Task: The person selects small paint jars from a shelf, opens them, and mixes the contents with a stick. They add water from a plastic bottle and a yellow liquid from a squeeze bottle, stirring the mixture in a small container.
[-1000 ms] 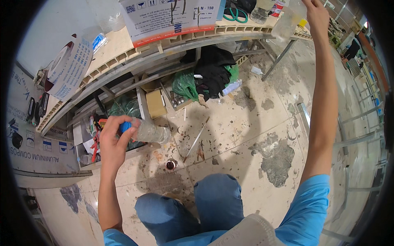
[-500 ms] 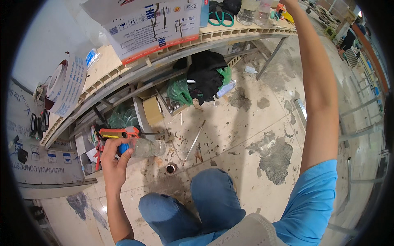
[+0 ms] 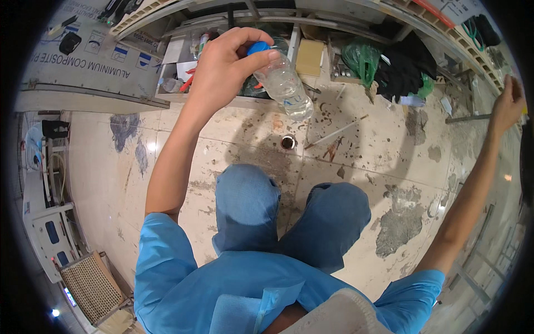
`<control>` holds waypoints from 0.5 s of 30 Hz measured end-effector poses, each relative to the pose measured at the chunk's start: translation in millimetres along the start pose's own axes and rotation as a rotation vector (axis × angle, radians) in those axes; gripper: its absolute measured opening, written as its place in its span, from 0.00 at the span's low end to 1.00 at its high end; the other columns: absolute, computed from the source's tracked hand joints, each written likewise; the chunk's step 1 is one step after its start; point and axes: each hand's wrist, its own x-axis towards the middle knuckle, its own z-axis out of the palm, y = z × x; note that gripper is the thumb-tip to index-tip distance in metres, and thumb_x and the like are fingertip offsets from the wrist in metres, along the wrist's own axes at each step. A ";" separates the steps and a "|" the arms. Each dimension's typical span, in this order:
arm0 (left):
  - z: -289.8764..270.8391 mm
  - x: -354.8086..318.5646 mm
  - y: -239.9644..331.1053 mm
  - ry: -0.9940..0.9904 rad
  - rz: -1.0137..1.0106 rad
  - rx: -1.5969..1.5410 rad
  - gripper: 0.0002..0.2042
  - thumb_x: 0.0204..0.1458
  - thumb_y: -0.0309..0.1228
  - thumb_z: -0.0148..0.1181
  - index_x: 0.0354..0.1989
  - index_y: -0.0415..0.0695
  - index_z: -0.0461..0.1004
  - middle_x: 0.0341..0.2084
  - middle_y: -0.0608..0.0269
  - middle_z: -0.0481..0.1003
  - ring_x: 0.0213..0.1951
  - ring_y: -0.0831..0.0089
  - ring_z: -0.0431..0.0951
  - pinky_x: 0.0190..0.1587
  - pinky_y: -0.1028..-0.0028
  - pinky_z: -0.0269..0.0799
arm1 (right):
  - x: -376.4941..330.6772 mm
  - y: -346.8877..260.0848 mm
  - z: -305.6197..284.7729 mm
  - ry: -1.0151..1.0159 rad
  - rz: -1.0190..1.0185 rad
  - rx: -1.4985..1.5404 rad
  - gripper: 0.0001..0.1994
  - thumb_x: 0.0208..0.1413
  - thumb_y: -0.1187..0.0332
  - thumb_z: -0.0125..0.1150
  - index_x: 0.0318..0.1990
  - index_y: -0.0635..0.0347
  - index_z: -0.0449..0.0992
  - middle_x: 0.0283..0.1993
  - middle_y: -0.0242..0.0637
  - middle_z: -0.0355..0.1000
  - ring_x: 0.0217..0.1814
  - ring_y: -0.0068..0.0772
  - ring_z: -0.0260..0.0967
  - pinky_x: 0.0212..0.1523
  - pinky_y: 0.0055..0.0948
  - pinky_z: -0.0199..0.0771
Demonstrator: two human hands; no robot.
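Observation:
My left hand (image 3: 222, 67) is closed at the blue cap (image 3: 258, 48) of a clear plastic bottle (image 3: 286, 86). The bottle tilts with its base down to the right and has clear liquid in it. Far out to the right, at the bench's end, is my right hand (image 3: 507, 108). Its fingers are curled, and a bit of yellow shows beside them; what they hold is too near the picture's rim to make out. Below the bottle, a small round dark-mouthed metal piece (image 3: 287, 142) stands on the floor.
Under the bench (image 3: 384, 8) are a box of tools (image 3: 183, 83), a tan cardboard piece (image 3: 310, 57), a green plastic bag (image 3: 360, 60) and black cloth (image 3: 409, 61). A thin stick (image 3: 336, 132) lies on the stained tile floor. Scissors with green handles (image 3: 473, 33) lie on the bench.
My view has swung left and down toward my knees and shirt. The bottle is still in my left hand and now tilts more steeply. My right hand has come into fuller view.

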 end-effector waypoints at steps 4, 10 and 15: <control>-3.4 14.1 -2.9 -0.002 -0.051 0.113 0.16 0.59 0.39 0.73 0.45 0.38 0.83 0.29 0.61 0.83 0.31 0.79 0.82 0.36 0.76 0.75 | -99.2 -102.7 16.8 -0.227 0.129 0.311 0.17 0.68 0.58 0.67 0.56 0.58 0.83 0.57 0.40 0.81 0.57 0.33 0.78 0.62 0.32 0.74; 6.1 36.1 -3.4 -0.118 -0.009 0.191 0.19 0.60 0.43 0.73 0.44 0.36 0.83 0.31 0.63 0.83 0.34 0.80 0.83 0.36 0.78 0.75 | -239.5 -261.0 19.9 -1.040 0.330 0.870 0.21 0.67 0.61 0.68 0.63 0.58 0.75 0.59 0.37 0.77 0.59 0.29 0.75 0.59 0.32 0.75; 15.9 46.5 8.3 -0.199 -0.119 0.286 0.23 0.56 0.49 0.71 0.29 0.37 0.84 0.21 0.49 0.82 0.25 0.57 0.82 0.33 0.60 0.75 | -274.1 -310.9 32.6 -1.356 0.628 1.152 0.26 0.67 0.59 0.69 0.67 0.61 0.72 0.62 0.39 0.77 0.63 0.31 0.74 0.63 0.33 0.73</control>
